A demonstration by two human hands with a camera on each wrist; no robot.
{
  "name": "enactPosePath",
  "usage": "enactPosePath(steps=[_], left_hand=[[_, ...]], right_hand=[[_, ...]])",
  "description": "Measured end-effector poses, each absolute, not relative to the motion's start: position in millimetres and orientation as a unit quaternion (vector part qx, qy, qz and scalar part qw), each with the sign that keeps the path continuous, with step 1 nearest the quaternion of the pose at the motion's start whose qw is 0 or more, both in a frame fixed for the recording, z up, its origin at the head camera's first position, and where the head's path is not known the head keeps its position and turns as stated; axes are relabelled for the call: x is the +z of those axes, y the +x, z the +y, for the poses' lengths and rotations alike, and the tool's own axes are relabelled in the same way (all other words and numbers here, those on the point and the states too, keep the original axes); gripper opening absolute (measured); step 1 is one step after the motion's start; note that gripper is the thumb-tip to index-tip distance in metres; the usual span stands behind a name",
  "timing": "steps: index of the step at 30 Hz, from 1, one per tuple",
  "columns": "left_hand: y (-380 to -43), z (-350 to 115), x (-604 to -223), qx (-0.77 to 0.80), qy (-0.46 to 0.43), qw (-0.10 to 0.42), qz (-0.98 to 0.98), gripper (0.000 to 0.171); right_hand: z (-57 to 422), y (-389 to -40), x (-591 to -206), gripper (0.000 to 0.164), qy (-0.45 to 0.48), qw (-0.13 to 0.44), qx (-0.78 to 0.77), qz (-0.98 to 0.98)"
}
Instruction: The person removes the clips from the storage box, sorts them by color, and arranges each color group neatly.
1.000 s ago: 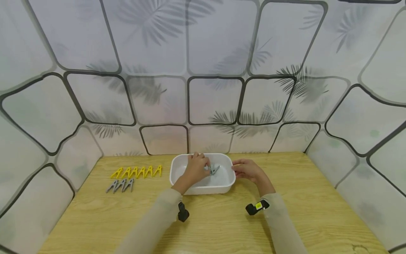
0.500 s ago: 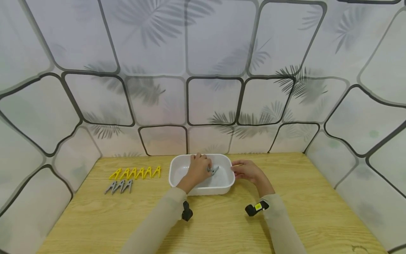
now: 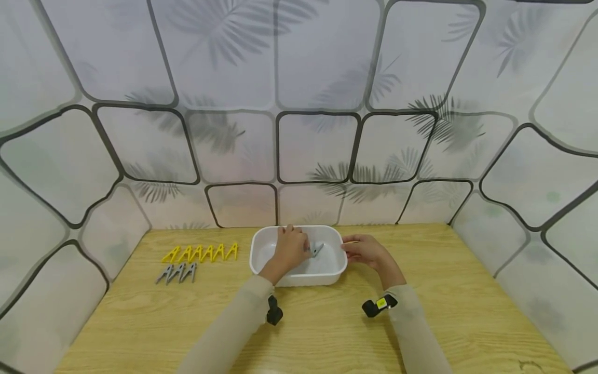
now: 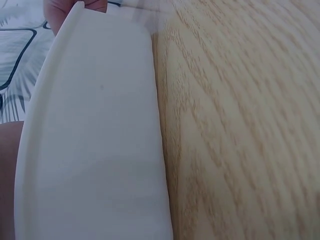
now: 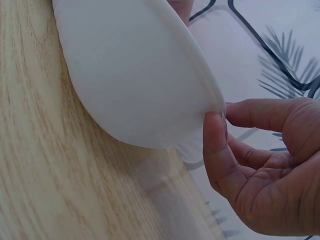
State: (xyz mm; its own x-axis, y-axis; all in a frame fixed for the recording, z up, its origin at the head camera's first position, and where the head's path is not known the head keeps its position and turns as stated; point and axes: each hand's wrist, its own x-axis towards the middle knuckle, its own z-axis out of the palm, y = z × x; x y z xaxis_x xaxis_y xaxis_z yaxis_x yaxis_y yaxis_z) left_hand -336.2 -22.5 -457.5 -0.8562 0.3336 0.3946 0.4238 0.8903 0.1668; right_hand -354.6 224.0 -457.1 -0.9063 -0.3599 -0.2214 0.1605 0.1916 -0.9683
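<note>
A white plastic basin (image 3: 303, 280) stands on the table near the back edge. My left hand (image 3: 290, 249) reaches inside it with curled fingers, seeming to pinch a grey clothespin mostly hidden by the fingertips. Just right of those fingers, another grey clothespin (image 3: 318, 250) lies in the basin. At the right end, my right hand (image 3: 366, 252) holds the rim; the right wrist view shows the thumb and fingers (image 5: 215, 145) pinching the basin wall (image 5: 135, 75). The left wrist view has mainly the basin's outer side (image 4: 100, 125), which hides the left fingers.
Left of the basin, several yellow clothespins (image 3: 199, 253) form a row on the wooden table (image 3: 317, 332). In front of them lie three grey clothespins (image 3: 176, 272). A patterned curtain (image 3: 243, 145) closes off the back and sides.
My left hand has shifted slightly to the right inside the basin, and its fingers now cover more of the nearer clothespin. The right hand keeps its hold on the rim.
</note>
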Motion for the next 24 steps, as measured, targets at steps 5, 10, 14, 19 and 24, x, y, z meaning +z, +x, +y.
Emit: enactPosePath(steps=[5,10,14,19,24], left_hand=[[-336,-26,-456,-0.109,-0.184,0.175,-0.961,0.016],[-335,-31,-454,-0.110,-0.174,0.172,-0.963,0.013],[-334,-36,-450,-0.122,-0.174,0.176,-0.961,0.014],[-333,-45,-446,-0.138,-0.185,0.186,-0.955,0.014],[-330,-55,-440,-0.171,-0.199,0.197,-0.944,0.015]], right_hand=[[224,-355,-457,0.048,-0.064,0.206,-0.628,0.747],[224,-354,-456,0.048,-0.063,0.207,-0.629,0.746],[223,-354,-455,0.048,-0.062,0.207,-0.629,0.746],[223,-354,-455,0.048,-0.062,0.207,-0.629,0.747],[224,-354,-455,0.049,-0.064,0.205,-0.626,0.750]])
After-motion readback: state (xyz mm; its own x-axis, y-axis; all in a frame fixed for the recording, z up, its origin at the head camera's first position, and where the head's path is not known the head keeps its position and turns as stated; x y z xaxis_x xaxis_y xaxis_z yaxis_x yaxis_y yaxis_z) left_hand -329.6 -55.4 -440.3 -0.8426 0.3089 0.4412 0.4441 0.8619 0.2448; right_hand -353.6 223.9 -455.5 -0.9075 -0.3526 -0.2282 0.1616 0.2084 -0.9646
